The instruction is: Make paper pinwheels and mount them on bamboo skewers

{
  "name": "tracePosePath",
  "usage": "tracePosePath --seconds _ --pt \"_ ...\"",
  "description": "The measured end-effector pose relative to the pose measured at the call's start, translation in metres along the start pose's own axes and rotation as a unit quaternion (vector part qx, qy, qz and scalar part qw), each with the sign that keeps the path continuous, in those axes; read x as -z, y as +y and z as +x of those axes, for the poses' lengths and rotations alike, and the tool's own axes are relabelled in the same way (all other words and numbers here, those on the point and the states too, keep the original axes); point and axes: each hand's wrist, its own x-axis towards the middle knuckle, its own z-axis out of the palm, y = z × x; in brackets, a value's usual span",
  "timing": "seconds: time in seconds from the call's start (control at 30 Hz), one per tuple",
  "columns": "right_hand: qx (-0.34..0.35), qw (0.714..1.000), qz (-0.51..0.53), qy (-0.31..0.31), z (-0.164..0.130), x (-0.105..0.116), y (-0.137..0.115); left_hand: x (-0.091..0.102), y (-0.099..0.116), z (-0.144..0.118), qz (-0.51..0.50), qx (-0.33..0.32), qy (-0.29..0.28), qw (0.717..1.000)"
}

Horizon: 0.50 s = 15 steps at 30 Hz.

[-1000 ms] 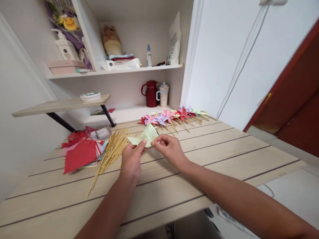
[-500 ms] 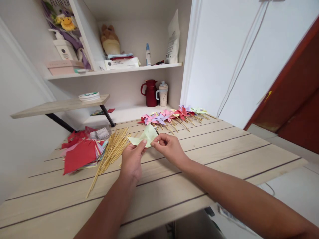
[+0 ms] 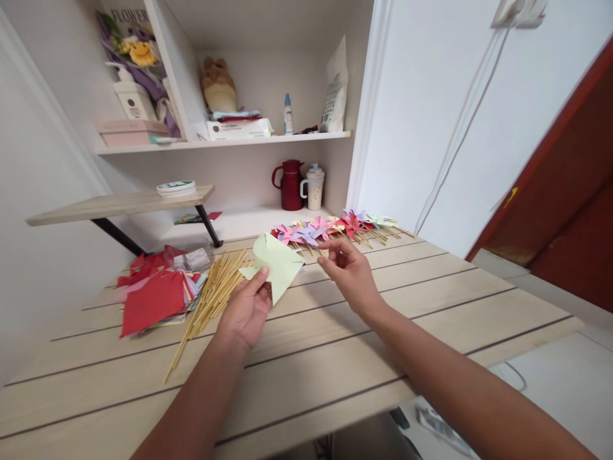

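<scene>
a row of finished pinwheels (image 3: 330,225) lies behind; left hand (image 3: 245,311) pinches a pale green sheet (image 3: 274,263) (unfinished), right hand (image 3: 351,273) loose, holding nothing; sticks (image 3: 213,291) and paper stack (image 3: 156,292) remain.

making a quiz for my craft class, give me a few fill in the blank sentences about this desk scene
1. The left hand holds a folded sheet of pale ____ paper.
2. The bundle of wooden sticks lies between the held paper and a pile of mostly ____ paper squares.
3. The right hand is off the paper, fingers apart, in front of the row of finished ____.
4. The dark red jug stands beside a speckled ____.

Missing words: green; red; pinwheels; cup
</scene>
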Motion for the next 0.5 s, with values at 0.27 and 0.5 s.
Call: tracePosePath --seconds 0.27,0.5 --pt "-0.139 0.979 0.058 -0.137 -0.007 -0.012 0.0 -0.001 -0.009 0.002 0.033 0.002 0.018 0.999" --pt "0.02 0.987 -0.068 -0.143 -0.018 -0.02 0.001 0.001 -0.013 0.003 0.041 -0.033 0.086 0.995"
